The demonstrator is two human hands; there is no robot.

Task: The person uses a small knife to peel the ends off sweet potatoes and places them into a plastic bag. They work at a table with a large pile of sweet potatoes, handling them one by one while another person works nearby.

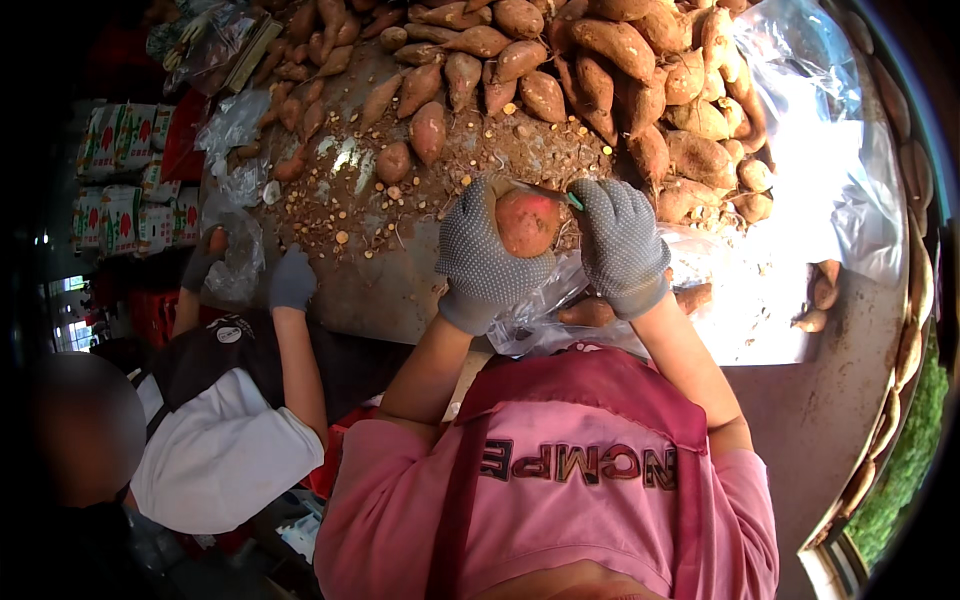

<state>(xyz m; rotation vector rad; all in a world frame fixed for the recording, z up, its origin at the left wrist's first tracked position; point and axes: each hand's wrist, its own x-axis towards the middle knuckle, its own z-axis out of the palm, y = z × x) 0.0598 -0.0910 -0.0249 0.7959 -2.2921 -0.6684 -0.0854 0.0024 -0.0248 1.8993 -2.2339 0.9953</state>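
Note:
A reddish sweet potato (528,223) rests in the palm of my left hand (484,251), which wears a grey dotted work glove. In a matching glove, my right hand (621,244) grips a small knife (541,192) by its green handle. Its blade lies across the far end of the sweet potato; whether it has cut in, I cannot tell. Below both hands is a clear plastic bag (536,326), with a sweet potato (587,312) partly covered by my right wrist.
A large heap of sweet potatoes (615,64) covers the table's (360,289) far side. Soil and cut ends (342,237) litter its surface. At my left, a co-worker (225,442) wears grey gloves. Printed cartons (120,210) are stacked beyond; plastic sheeting (795,82) lies at right.

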